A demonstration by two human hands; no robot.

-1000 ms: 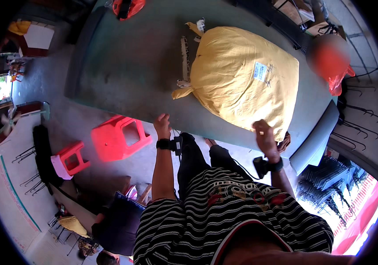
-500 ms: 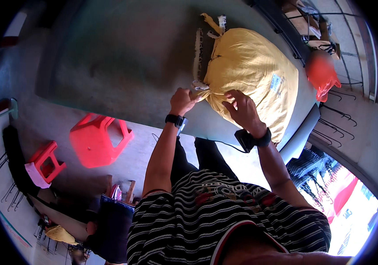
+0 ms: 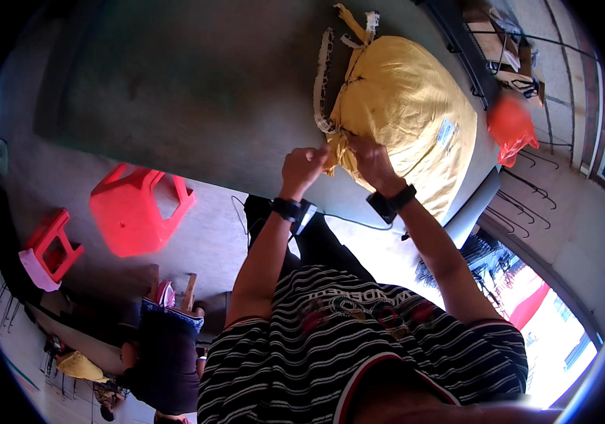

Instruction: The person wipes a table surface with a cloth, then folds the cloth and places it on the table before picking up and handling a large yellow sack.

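Hands [image 3: 337, 161] gripping yellow sack [image 3: 405, 120] corner, table edge [image 3: 196, 92]

surface: grey-green table [image 3: 175, 85] | on it: bulging yellow sack [image 3: 408, 120], near right end

sack [image 3: 405, 120] yellow | table [image 3: 175, 92] grey-green | stools [image 3: 136, 208] red | shirt [image 3: 316, 353] black-white striped
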